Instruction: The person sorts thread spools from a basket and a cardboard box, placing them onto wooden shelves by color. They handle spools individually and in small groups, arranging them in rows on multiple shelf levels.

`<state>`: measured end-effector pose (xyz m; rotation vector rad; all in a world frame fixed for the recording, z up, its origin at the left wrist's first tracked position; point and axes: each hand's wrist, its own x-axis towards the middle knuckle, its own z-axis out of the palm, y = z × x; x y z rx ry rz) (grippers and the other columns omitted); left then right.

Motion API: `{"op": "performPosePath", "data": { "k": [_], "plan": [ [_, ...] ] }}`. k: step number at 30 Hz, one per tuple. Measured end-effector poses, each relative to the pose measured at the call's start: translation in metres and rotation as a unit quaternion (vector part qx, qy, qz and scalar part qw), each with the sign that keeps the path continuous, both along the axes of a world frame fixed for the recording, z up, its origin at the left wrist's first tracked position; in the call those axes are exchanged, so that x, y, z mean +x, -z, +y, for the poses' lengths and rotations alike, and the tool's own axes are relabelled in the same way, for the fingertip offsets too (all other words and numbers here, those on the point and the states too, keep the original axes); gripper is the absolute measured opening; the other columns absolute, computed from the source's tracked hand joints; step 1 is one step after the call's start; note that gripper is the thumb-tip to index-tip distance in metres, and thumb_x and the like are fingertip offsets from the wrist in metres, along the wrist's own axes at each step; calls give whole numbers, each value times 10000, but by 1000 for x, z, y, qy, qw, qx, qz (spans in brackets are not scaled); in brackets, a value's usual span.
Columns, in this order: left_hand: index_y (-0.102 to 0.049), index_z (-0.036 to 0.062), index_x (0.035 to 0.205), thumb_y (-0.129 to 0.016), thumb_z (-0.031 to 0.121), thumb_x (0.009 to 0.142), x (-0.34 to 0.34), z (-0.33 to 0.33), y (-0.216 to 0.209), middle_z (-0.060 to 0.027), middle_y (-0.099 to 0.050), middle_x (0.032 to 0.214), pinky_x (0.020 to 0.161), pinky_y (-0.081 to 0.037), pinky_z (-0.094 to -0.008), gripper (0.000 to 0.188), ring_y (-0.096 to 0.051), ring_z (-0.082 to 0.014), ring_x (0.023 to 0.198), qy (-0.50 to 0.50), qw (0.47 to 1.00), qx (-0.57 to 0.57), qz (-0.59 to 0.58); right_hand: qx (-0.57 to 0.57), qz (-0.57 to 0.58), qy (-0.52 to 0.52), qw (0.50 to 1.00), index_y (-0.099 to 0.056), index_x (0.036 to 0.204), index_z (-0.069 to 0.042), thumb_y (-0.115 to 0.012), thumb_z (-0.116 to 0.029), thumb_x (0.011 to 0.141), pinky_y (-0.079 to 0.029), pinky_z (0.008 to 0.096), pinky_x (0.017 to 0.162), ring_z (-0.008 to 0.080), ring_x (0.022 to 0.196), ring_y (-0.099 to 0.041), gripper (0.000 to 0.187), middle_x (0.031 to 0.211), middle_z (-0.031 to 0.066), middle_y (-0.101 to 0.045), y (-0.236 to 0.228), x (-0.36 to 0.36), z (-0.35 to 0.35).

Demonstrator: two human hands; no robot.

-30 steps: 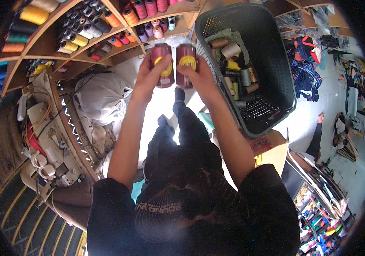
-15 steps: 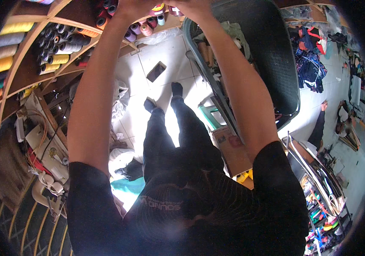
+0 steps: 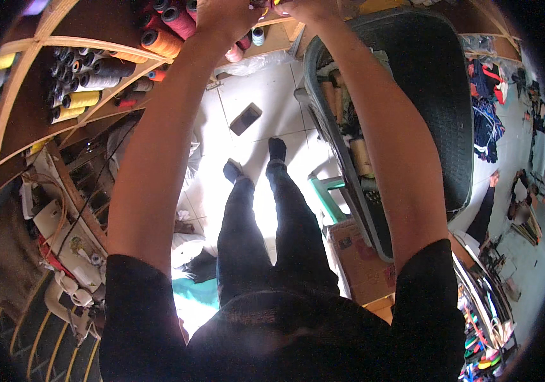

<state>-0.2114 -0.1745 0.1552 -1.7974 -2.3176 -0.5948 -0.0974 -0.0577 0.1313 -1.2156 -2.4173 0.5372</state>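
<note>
Both my arms reach up to the shelf at the top edge of the head view. My left hand is closed and partly cut off by the frame. Close beside it on the right, my right hand is closed too. A dark red thread spool with a bit of yellow label shows between their fingertips; most of it is out of view. Left of my left hand lie red thread spools and an orange thread spool. A pale blue spool stands just below the hands.
Wooden shelving with several thread cones curves along the left. A large dark basket holding cones stands at the right, with a cardboard box and green stool near it. A phone lies on the tiled floor. Another person's arm shows far right.
The view has shifted, so the shelf, basket and floor sit differently in the picture. My hands have moved up and right in the picture, and less of the spools between them shows.
</note>
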Motion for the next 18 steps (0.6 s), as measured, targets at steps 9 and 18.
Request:
{"op": "performPosePath", "data": {
  "k": [9, 18],
  "plan": [
    [-599, 86, 1263, -750, 220, 730, 6, 8, 25, -100, -623, 1187, 1066, -305, -524, 571, -480, -319, 1197, -8, 996, 51, 76, 25, 9, -61, 998, -650, 1117, -39, -839, -279, 658, -565, 423, 871, 349, 1025, -688, 552, 1038, 251, -693, 18, 1, 28],
    [-506, 88, 1371, -757, 184, 746, 13, 1, 59, -126, -530, 1289, 1118, -244, -547, 680, -392, -342, 1329, -22, 974, 169, 147, 38, -201, -24, 978, -682, 1061, 38, -932, -207, 519, -562, 372, 895, 323, 1017, -695, 645, 1065, 234, -701, -18, -4, 14]
  ]
}}
